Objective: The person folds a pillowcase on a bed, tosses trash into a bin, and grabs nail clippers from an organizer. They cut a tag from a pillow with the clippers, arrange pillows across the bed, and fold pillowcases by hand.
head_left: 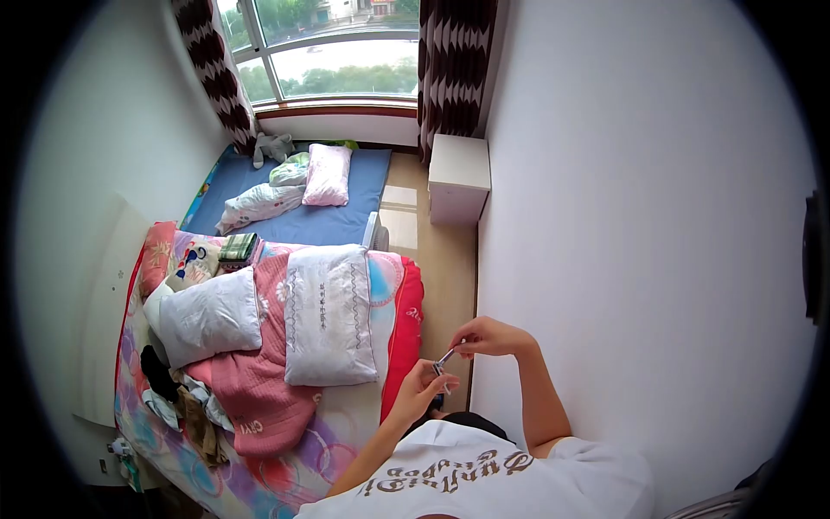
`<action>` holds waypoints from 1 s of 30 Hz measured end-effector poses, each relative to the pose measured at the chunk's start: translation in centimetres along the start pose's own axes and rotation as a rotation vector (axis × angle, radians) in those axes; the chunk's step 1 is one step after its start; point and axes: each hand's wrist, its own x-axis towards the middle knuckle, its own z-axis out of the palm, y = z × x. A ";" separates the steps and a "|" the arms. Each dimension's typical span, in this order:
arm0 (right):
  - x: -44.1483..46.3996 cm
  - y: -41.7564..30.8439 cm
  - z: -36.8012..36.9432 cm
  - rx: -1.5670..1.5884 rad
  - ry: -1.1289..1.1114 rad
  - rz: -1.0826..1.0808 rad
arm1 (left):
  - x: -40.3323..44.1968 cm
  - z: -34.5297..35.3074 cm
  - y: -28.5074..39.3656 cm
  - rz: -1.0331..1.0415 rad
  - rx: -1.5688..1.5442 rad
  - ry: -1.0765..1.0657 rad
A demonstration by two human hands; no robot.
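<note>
My right hand [486,337] pinches a thin, dark stick-like tool [447,355] between thumb and fingers. The tool slants down to the left, toward my left hand [421,387]. In the fingers of that hand sits a small silver-and-white object [438,369], too small to name, at or close to the tool's lower end. Whether the two touch, I cannot tell. Both hands are in front of my white shirt [450,463], near the bed's right edge.
To the left is a bed [346,450] with a white pillow [328,316], a grey-white pillow [212,316], a pink quilt [268,398] and scattered clothes [199,424]. Beyond lies a blue mattress [290,227] below the window. A white cabinet [458,173] stands along the right wall [640,216].
</note>
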 end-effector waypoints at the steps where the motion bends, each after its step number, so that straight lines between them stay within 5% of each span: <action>1: 1.0 -0.2 -2.1 -0.031 -0.030 -0.034 | 1.6 -0.2 1.1 0.022 -0.010 0.009; 13: 13.0 -0.4 -15.2 -0.098 -0.010 -0.102 | 16.3 -5.8 8.5 0.052 -0.044 0.078; 16: 14.6 1.1 -19.3 -0.041 0.082 0.045 | 22.1 -6.5 9.8 0.089 -0.043 0.053; 23: 23.9 5.5 -32.2 0.207 0.219 0.021 | 39.4 -10.8 14.0 0.098 0.034 0.013; 30: 37.6 4.2 -45.6 0.041 0.298 -0.083 | 55.4 -16.3 20.8 0.138 -0.171 0.188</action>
